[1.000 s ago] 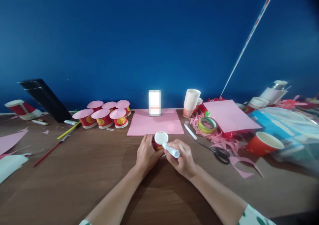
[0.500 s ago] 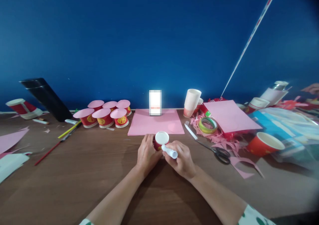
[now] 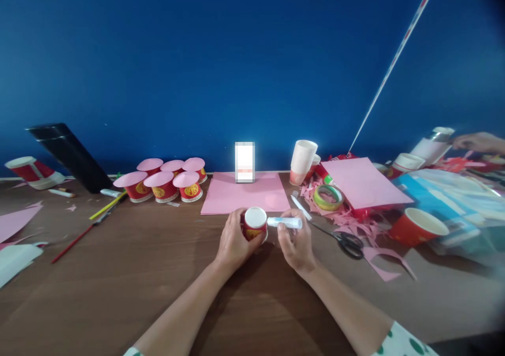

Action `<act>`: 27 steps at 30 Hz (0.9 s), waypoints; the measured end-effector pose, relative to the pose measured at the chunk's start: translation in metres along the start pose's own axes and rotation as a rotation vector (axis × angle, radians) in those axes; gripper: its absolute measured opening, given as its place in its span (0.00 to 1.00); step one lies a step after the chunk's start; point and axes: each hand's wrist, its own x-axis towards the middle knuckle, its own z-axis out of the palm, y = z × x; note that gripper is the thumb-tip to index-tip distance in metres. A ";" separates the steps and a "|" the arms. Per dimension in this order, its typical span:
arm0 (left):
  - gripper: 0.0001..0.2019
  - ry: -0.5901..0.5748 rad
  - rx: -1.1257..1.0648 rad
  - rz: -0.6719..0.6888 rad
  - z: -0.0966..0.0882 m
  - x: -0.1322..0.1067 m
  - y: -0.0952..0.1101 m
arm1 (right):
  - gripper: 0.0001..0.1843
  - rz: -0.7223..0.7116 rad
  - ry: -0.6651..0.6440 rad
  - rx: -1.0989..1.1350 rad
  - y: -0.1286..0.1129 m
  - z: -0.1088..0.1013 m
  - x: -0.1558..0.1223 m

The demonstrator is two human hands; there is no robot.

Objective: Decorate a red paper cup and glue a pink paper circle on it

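My left hand (image 3: pixel 233 240) is wrapped round a small red paper cup (image 3: pixel 254 224) that stands upside down on the brown table (image 3: pixel 138 272), its white bottom facing up. My right hand (image 3: pixel 295 243) pinches a white glue stick (image 3: pixel 284 222), held level just to the right of the cup with its tip pointing at the cup's edge. A pink paper sheet (image 3: pixel 244 193) lies flat just beyond the cup, with a cut pink circle (image 3: pixel 275 202) on it.
Several upturned red cups capped with pink discs (image 3: pixel 163 180) stand back left. Scissors (image 3: pixel 347 242), a tape roll (image 3: pixel 328 197), pink scraps, a pink pad (image 3: pixel 363 183), stacked white cups (image 3: pixel 302 161) and an open red cup (image 3: pixel 418 225) lie right. Another person's hand (image 3: pixel 479 142) reaches in far right.
My right hand drew the glue stick off the cup's bottom and swung it level to the right. Another person's hand came further in at the far right.
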 end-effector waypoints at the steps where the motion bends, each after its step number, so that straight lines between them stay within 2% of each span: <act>1: 0.25 0.003 -0.008 -0.006 0.000 0.000 0.000 | 0.07 -0.004 -0.006 0.003 0.000 0.000 0.000; 12: 0.21 -0.030 -0.006 0.036 0.000 0.000 0.000 | 0.05 -0.078 -0.137 -0.001 0.003 0.001 0.001; 19: 0.24 -0.081 -0.031 0.036 -0.002 -0.001 0.002 | 0.05 -0.060 -0.029 0.009 -0.001 0.000 0.001; 27: 0.27 -0.059 -0.039 0.012 0.000 0.001 -0.003 | 0.03 -0.039 -0.089 -0.002 -0.001 0.000 0.003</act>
